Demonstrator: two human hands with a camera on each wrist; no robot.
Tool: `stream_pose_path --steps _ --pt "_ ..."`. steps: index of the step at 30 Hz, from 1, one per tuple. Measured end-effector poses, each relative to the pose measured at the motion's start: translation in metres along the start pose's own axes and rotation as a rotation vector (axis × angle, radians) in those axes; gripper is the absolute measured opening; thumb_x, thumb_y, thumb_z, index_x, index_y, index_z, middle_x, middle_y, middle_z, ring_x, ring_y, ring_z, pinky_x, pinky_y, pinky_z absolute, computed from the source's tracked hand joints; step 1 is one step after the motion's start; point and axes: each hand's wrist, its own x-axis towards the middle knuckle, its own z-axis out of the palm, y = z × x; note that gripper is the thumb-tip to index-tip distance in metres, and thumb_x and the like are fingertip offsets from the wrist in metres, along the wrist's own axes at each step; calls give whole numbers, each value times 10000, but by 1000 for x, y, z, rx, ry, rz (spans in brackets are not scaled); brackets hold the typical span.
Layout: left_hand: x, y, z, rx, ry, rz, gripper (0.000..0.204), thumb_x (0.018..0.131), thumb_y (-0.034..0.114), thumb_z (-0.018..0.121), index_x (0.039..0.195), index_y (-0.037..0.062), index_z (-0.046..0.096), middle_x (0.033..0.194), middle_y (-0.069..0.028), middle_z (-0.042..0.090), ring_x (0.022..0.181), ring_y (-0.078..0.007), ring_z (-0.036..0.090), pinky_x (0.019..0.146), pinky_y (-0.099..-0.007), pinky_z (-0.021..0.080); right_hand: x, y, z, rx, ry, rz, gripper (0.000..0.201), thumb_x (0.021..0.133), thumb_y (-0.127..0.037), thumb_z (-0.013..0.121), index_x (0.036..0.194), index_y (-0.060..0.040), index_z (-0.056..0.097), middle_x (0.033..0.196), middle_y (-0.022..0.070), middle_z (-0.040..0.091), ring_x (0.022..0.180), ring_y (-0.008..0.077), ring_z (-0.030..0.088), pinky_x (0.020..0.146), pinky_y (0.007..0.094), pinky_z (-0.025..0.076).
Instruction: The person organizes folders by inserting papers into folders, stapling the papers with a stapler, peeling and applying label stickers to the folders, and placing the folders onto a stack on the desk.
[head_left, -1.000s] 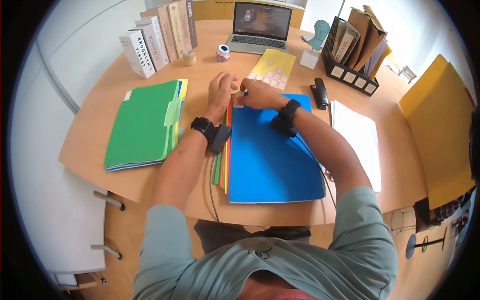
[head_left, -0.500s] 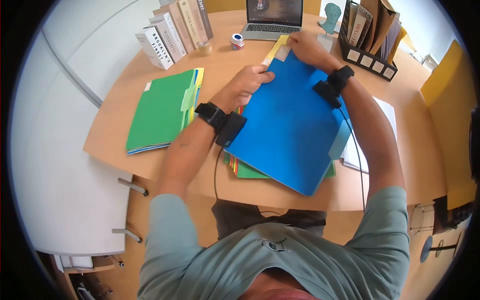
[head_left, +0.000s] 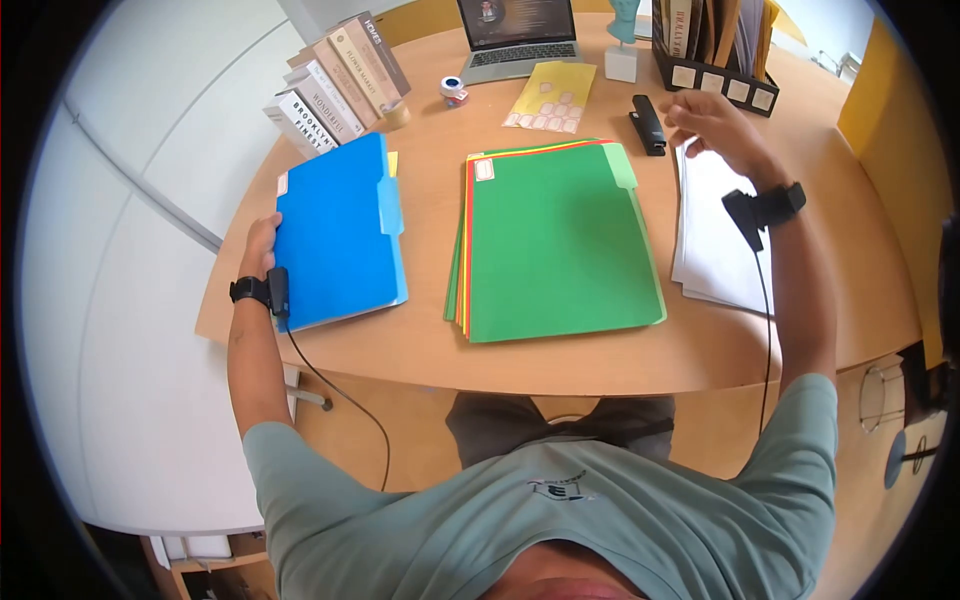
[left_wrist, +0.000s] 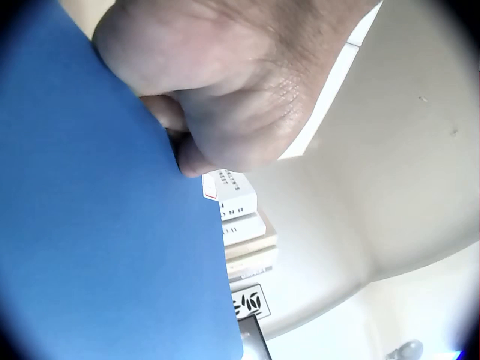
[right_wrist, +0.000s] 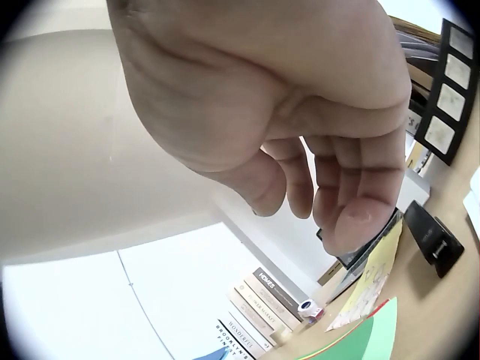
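Note:
My left hand (head_left: 261,245) grips the left edge of a blue file folder (head_left: 335,235) at the left of the desk. This folder has a small white label at its top left corner and a light blue tab on its right edge. It covers the left pile, of which a bit of yellow (head_left: 392,163) shows. In the left wrist view the fingers (left_wrist: 199,154) curl behind the folder's edge. My right hand (head_left: 720,130) holds nothing, its fingers loosely bent in the air above white papers (head_left: 720,230). A green folder (head_left: 560,240) tops the middle pile, over red, yellow and green edges.
A black stapler (head_left: 648,126) lies just left of the right hand. Behind stand a laptop (head_left: 520,60), a yellow sheet of labels (head_left: 552,97), a tape roll (head_left: 454,92), a white-based bust (head_left: 621,62) and a black file box (head_left: 725,86). Upright books (head_left: 345,75) stand back left.
The blue folder has been lifted off the middle pile and carried left onto the green-topped pile, uncovering a green folder. My right hand has let go of it and moved right.

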Motion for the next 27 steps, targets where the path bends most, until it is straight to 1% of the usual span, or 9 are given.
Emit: stream_pose_path --steps 4,10,13,16,19,21,23,25,27 --pt "6 -11 -9 78 153 -88 480 968 266 504 1247 -125 488 1233 -251 574 1071 -298 595 919 -413 484 -15 25 6 104 -18 22 309 967 -274 571 1098 6 589 861 20 601 739 98 609 611 250 486" --pt "55 -40 -31 131 119 -32 471 925 209 515 1261 -120 494 1249 -261 566 1104 -328 578 943 -407 455 -25 35 15 84 -95 112 315 966 -264 571 1119 12 583 868 20 601 766 105 616 630 247 493" --pt "53 -32 -29 359 109 -4 421 906 184 524 1217 -98 552 1238 -221 593 1094 -296 591 952 -387 451 -27 42 20 107 -101 140 305 963 -246 576 1101 25 582 867 28 603 750 110 610 626 244 492" --pt "86 -47 -45 572 125 316 369 896 159 534 1174 -76 595 1183 -185 633 1065 -258 609 936 -361 459 -29 50 22 199 -160 177 295 963 -219 574 1107 39 580 876 39 604 750 114 612 623 232 485" --pt "109 -43 -19 410 510 621 348 903 135 530 1176 -71 595 1107 -170 663 1040 -248 614 917 -343 467 -27 55 26 265 -142 186 306 977 -196 552 1120 74 551 916 94 616 783 150 634 692 270 542" --pt "112 -14 16 260 387 624 326 917 169 551 1151 -49 616 1051 -141 679 1001 -221 629 874 -315 487 -22 64 27 373 -135 171 336 993 -216 530 1148 82 523 992 131 607 864 184 637 809 316 568" --pt "113 13 74 121 -13 682 324 933 215 580 1140 -29 627 1021 -100 684 952 -183 643 837 -284 502 -25 52 34 521 -105 193 340 997 -224 523 1164 72 517 1039 134 590 921 197 624 851 330 557" --pt "19 59 170 -2 -234 646 320 956 270 593 1073 -20 656 976 -64 677 888 -135 633 800 -267 509 -24 47 40 598 -92 197 349 1000 -237 518 1177 64 511 1080 141 572 970 211 609 885 343 545" --pt "-23 74 234 103 -503 738 337 969 268 578 1114 -31 635 1013 -79 681 950 -170 645 875 -305 507 -24 46 44 604 -96 185 362 1002 -253 516 1188 58 506 1117 153 554 1011 225 593 912 353 531"
